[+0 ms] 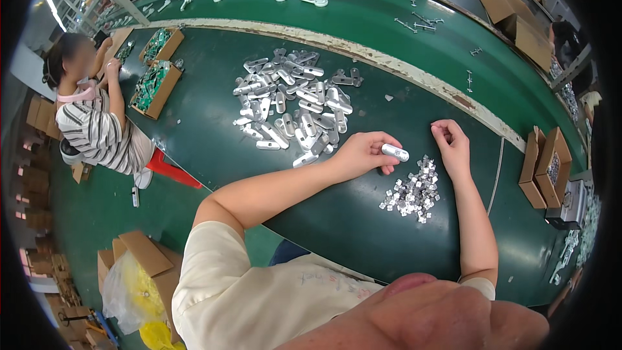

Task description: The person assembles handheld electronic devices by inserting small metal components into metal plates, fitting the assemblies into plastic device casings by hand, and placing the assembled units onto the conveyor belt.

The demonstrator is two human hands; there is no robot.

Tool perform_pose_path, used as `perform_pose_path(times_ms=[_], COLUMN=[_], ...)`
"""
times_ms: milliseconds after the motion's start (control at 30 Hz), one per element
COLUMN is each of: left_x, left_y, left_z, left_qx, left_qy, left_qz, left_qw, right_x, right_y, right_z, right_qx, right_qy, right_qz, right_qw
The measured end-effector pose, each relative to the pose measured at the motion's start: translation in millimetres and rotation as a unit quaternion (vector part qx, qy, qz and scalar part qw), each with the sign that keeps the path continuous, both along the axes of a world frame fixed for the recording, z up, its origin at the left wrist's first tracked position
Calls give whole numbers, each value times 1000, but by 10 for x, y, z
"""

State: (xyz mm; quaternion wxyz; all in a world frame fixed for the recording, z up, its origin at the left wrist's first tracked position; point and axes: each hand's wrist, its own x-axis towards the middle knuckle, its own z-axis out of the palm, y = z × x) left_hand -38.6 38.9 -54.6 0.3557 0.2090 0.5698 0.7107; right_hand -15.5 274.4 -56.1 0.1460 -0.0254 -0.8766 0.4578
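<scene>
My left hand (364, 152) holds a small silver oblong metal casing (394, 152) between thumb and fingers, just above the green table (214, 136). My right hand (452, 141) is pinched shut on something tiny that I cannot make out, a short way right of the casing. Below and between both hands lies a heap of small shiny metal clips (412, 192). To the left of my left hand spreads a large pile of the same silver casings (291, 104).
A green conveyor belt (363, 16) runs behind the table, carrying a few metal parts. Another person (97, 123) sits at the far left beside cardboard boxes of green circuit boards (154, 87). More cardboard boxes (545, 165) stand at the right edge and on the floor.
</scene>
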Motion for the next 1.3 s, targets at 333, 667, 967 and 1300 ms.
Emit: perform_pose_path(times_ms=[333, 667, 967, 1300], left_x=[18, -9, 13, 28], left_y=[20, 24, 0, -7], left_z=[14, -50, -28, -22], left_qx=[7, 57, 39, 76], left_qy=[0, -8, 40, 29], left_qz=[11, 23, 22, 31], left_qw=[1000, 998, 998, 996], right_x=[27, 5, -17, -48], right_y=[-8, 9, 69, 145], right_z=[34, -1, -67, -166], right_qx=[-13, -28, -24, -37], right_qy=[6, 13, 9, 0], right_qz=[2, 4, 24, 34], right_qw=[1000, 1000, 999, 999])
